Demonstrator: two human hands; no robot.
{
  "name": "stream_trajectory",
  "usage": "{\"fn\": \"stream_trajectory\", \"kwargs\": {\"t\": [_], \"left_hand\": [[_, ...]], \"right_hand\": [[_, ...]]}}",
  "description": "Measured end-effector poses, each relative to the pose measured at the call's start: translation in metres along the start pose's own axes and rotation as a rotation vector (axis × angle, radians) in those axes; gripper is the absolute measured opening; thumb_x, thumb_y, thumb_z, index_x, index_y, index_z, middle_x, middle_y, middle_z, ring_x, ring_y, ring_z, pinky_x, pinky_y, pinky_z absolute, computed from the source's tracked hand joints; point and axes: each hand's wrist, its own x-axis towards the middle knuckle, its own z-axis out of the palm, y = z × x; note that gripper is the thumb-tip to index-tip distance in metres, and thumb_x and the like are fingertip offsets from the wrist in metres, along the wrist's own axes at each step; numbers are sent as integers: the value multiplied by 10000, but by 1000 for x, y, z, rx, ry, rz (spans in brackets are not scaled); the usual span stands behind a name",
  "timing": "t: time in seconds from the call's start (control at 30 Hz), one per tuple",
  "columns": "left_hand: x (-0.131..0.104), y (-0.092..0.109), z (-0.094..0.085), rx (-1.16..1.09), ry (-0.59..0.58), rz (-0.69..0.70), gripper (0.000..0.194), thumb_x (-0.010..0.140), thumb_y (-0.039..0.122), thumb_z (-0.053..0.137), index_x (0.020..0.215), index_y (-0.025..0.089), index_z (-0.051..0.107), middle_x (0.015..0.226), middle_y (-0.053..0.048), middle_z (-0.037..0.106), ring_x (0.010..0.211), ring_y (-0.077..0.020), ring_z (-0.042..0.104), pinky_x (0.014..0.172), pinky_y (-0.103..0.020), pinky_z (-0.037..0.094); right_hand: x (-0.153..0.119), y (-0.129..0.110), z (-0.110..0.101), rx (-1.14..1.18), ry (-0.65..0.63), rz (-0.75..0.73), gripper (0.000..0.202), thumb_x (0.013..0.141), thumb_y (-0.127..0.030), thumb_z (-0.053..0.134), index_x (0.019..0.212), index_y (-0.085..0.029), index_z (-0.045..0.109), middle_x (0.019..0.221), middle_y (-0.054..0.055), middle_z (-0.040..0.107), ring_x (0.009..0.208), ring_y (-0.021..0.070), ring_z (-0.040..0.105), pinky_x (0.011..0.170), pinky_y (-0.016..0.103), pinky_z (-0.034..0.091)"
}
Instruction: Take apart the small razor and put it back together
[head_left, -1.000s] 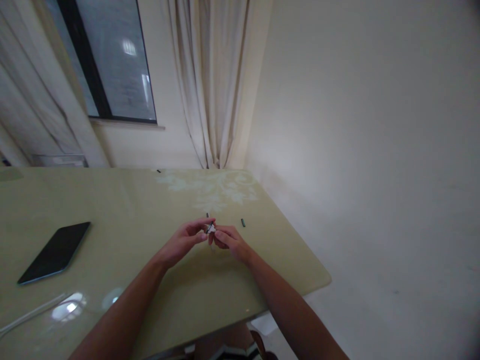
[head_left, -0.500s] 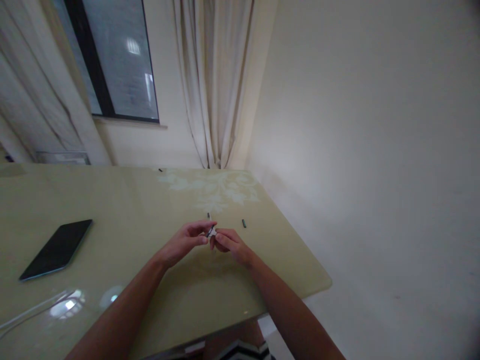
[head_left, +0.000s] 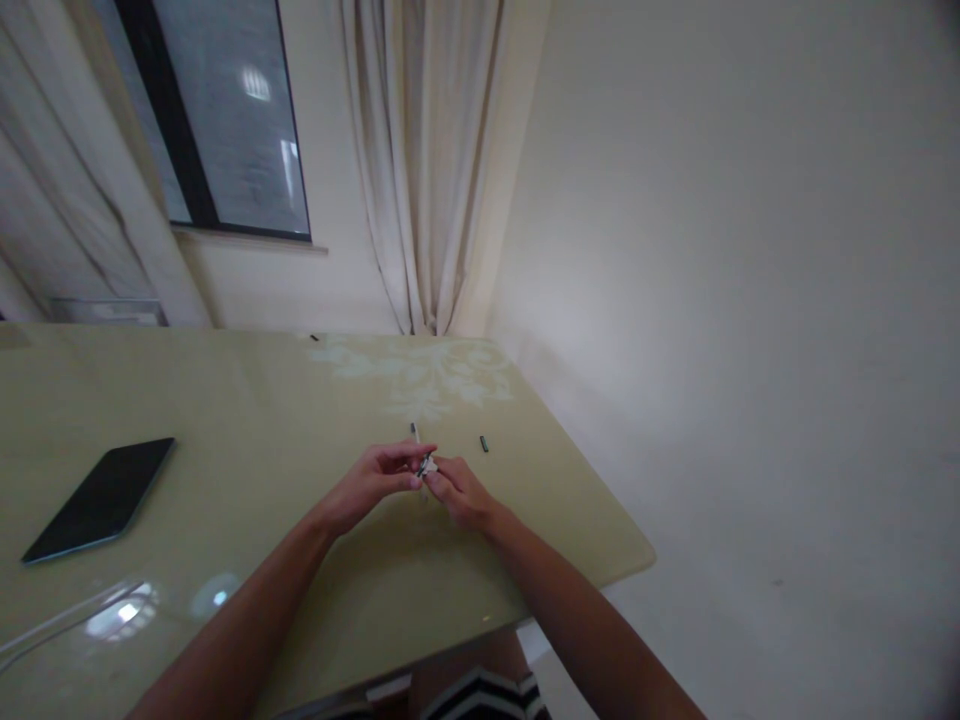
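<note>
My left hand [head_left: 375, 482] and my right hand [head_left: 459, 490] meet over the pale green table [head_left: 345, 600]. Pinched between the fingertips of both is a small white and dark object [head_left: 427, 465], too small to identify. A thin white stick with a dark end [head_left: 414, 429] lies just beyond and partly beneath my hands, which hide its middle. To the right of it, a short dark piece [head_left: 484, 444] rests on the tabletop.
A black tablet [head_left: 105, 500] lies at the left, with a white cable [head_left: 67, 612] nearer the front edge. Another small dark piece [head_left: 314, 338] is near the far edge. Curtains [head_left: 420, 160], a window and a wall stand behind.
The view has shifted slightly. My right fingers have moved closer around the small object, and its tilt between my fingertips has changed a little.
</note>
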Motion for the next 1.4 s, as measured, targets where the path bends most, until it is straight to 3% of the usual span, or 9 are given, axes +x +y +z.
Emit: {"fn": "stream_trajectory", "kwargs": {"t": [0.37, 0.5, 0.73, 0.87, 1.2, 1.3, 1.4], "left_hand": [[3, -7, -2, -6, 47, -9, 521, 690, 330, 900, 1186, 220, 784, 1004, -59, 758, 942, -219, 663, 933, -372, 510], [3, -5, -4, -3, 55, 4, 525, 695, 343, 903, 1191, 222, 779, 993, -57, 764, 924, -209, 670, 928, -365, 510], [3, 0, -4, 66, 75, 14, 440, 797, 400, 830, 1183, 197, 777, 1141, -96, 779, 1037, -250, 688, 1000, -403, 509], [4, 2, -4, 92, 89, 17, 336, 828, 406, 805, 1089, 193, 799, 1114, -91, 792, 1043, -248, 697, 1002, -387, 515], [5, -1, -8, 63, 126, 1, 339, 775, 424, 844, 1002, 178, 788, 1012, -81, 790, 964, -234, 697, 953, -369, 519], [7, 0, -12, 73, 216, 17, 392, 753, 466, 847, 1009, 176, 784, 996, -78, 780, 925, -218, 675, 899, -335, 514], [8, 0, -16, 150, 327, 27, 482, 787, 558, 781, 1072, 170, 772, 982, -83, 765, 837, -194, 642, 778, -294, 501]], "right_hand": [[1, 5, 2, 90, 46, 107, 479, 1004, -611, 374, 784, -207, 509, 686, -6, 448, 673, 164, 416, 623, 282, 326], [2, 5, 2, 136, 68, 97, 459, 1034, -575, 354, 792, -211, 493, 694, -10, 432, 659, 155, 399, 612, 272, 324], [2, 2, 0, -134, 85, 51, 311, 1034, -424, 399, 918, -199, 580, 768, 5, 555, 691, 154, 495, 674, 263, 348], [3, 0, -2, -307, 102, 64, 243, 995, -390, 469, 923, -205, 610, 695, -11, 534, 633, 152, 485, 640, 261, 319], [3, -4, -4, -387, 75, 60, 159, 955, -353, 549, 928, -214, 624, 681, -23, 537, 600, 144, 452, 615, 255, 311], [4, 1, -6, -328, 166, 105, 190, 943, -374, 594, 1049, -215, 591, 745, -24, 588, 623, 142, 507, 627, 243, 350], [6, 11, -17, -243, 337, 142, 229, 989, -416, 535, 1088, -210, 554, 791, -4, 635, 680, 157, 580, 653, 245, 396]]}}
